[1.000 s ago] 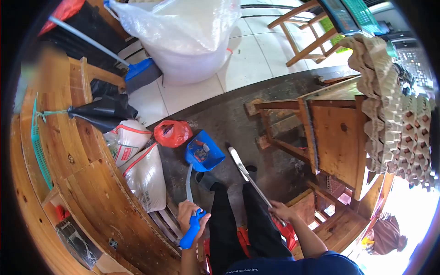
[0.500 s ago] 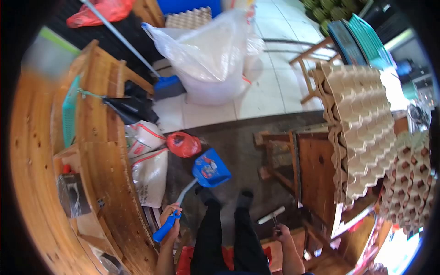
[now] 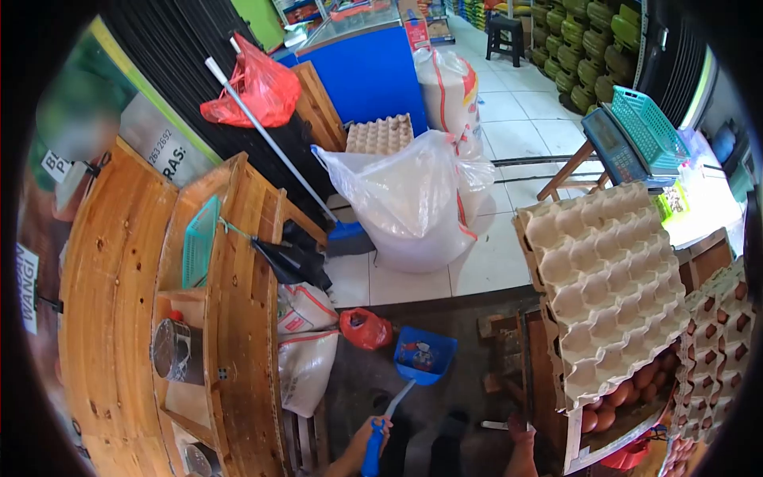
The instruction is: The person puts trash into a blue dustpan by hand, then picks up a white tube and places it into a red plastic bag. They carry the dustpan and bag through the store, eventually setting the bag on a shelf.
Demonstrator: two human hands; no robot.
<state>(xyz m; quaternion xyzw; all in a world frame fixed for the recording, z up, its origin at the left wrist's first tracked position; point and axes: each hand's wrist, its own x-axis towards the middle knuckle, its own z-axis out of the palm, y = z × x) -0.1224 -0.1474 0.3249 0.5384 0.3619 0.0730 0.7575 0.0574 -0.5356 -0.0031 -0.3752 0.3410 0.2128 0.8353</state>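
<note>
Behind a shop counter, your left hand [image 3: 372,436] closes its fingers tight round the blue grip of a long-handled dustpan [image 3: 426,354]. The scoop sits low over the dark floor [image 3: 465,318] just ahead of your feet, near a knotted red plastic bag [image 3: 365,328], and holds a small heap of sweepings. Your right hand [image 3: 520,433] shows only at the bottom edge of the view, next to a pale rod [image 3: 491,426]. You cannot tell whether its fingers are spread or clamped on that rod.

The load in the scoop is the first risk. If you lift or swing the long handle with the mouth tipped forward, the sweepings are likely to slide back onto the floor or against the white sacks [image 3: 305,370] stacked beside the wooden counter [image 3: 111,318].

The second risk is on your right. A stack of cardboard egg trays [image 3: 604,278] leans out over brown eggs [image 3: 628,393], close to your right arm. A raised elbow or a stray swing of the rod could nudge the stack, topple the trays and crack the eggs.

The passage is narrow, so the scoop could also catch the red bag as you turn.
</note>
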